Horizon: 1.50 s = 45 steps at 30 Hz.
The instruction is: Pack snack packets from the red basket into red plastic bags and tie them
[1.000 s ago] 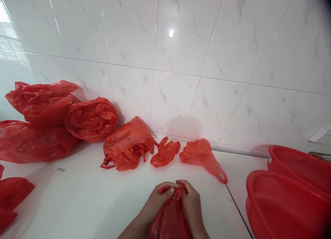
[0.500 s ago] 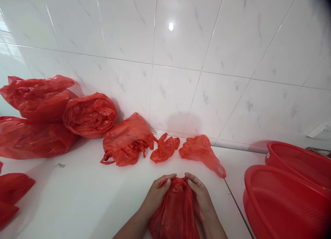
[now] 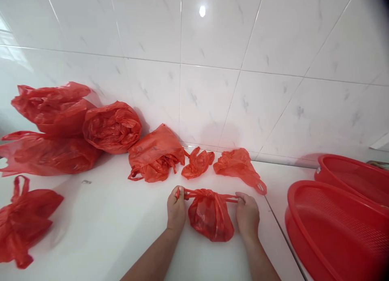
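A red plastic bag (image 3: 211,218) hangs or rests low over the white table, its neck gathered at the top and its body bulging with contents I cannot make out. My left hand (image 3: 176,206) is closed round one handle of it, and my right hand (image 3: 247,212) grips the other. Both handles are pulled taut sideways, away from the gathered neck. Just beyond my hands, a small crumpled red bag (image 3: 198,163) and a flattened red bag (image 3: 237,165) lie near the wall.
Several stuffed red bags (image 3: 112,127) stand along the tiled wall (image 3: 209,94) at the left. A tied red bag (image 3: 28,218) sits at the left edge. Red plastic baskets (image 3: 293,192) stand at the right, past a seam in the white table (image 3: 121,228).
My hands have moved from the bag's bunched opening to its two handles and spread apart. The bag's neck is now gathered tight. The view has tilted slightly downward.
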Tool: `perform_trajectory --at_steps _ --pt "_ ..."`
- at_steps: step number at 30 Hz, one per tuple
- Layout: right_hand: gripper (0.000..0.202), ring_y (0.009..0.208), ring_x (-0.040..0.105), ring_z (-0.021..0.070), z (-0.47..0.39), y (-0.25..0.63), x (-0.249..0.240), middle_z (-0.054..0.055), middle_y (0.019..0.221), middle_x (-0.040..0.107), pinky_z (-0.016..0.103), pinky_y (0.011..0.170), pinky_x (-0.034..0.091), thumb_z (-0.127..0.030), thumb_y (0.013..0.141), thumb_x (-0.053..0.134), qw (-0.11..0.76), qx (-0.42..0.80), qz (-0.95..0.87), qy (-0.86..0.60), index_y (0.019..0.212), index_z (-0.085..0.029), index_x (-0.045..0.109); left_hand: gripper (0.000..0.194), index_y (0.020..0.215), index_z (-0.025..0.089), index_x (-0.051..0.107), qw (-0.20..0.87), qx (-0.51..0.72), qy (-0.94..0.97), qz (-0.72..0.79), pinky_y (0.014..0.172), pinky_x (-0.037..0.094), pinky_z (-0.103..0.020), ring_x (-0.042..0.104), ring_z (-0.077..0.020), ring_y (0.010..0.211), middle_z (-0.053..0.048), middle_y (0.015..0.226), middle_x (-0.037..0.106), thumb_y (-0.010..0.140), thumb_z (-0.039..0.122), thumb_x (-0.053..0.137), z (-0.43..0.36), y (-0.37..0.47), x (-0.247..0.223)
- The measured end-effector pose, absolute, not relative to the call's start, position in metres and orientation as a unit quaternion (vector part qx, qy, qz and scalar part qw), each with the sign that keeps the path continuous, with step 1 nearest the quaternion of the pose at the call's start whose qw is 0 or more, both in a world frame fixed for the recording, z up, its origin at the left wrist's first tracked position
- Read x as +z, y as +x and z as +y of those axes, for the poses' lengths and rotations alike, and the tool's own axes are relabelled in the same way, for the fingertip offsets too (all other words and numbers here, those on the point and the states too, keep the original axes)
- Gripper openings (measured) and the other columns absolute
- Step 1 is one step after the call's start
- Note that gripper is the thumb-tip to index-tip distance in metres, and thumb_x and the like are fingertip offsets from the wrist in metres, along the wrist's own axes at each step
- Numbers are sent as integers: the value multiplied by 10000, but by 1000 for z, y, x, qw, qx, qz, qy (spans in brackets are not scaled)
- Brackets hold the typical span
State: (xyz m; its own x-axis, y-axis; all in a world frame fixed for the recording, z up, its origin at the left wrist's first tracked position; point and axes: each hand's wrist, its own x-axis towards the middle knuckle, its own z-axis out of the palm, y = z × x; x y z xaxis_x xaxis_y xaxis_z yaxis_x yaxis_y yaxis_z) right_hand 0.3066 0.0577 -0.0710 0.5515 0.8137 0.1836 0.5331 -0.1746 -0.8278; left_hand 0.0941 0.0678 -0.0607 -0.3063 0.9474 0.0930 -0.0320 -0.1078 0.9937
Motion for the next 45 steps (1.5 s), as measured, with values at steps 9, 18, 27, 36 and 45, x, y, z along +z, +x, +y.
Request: perform_trajectory --at_steps 9,18,27,36,45 --pt "261 843 545 210 55 295 -70 66 853 642 335 788 398 -340 808 456 443 163 -572 -671 738 -200 665 718 1349 240 410 314 542 644 440 1067 292 -431 317 -298 1312 -109 1436 323 724 503 644 55 101 -61" --pt "307 875 567 228 50 283 -70 65 911 674 357 819 423 -444 806 468 455 292 -575 -615 820 -215 672 258 1009 232 671 344 387 747 419 864 429 -355 572 -241 900 -50 937 642 789 305 558 43 94 -42" --pt "306 1011 556 272 57 293 -77 60 1065 656 411 868 435 -450 751 503 355 286 -586 -670 913 -257 675 225 992 185 606 264 619 464 576 803 497 -359 631 -230 886 -51 953 676 811 285 518 50 30 -63" --pt "365 1041 543 267 62 278 -86 103 1086 629 408 911 436 -391 804 437 345 167 -654 -652 1028 -186 641 756 1382 140 194 -79 702 235 668 1125 56 -511 65 -318 1396 -189 1484 137 771 350 587 59 -90 -55" --pt "581 1321 308 295 93 203 -87 151 1489 257 442 1025 321 -277 840 444 339 -42 -754 -561 1397 -150 342 517 1317 213 420 -98 495 584 636 1090 252 -519 145 -313 1400 -120 1515 156 812 195 532 68 -7 -64"
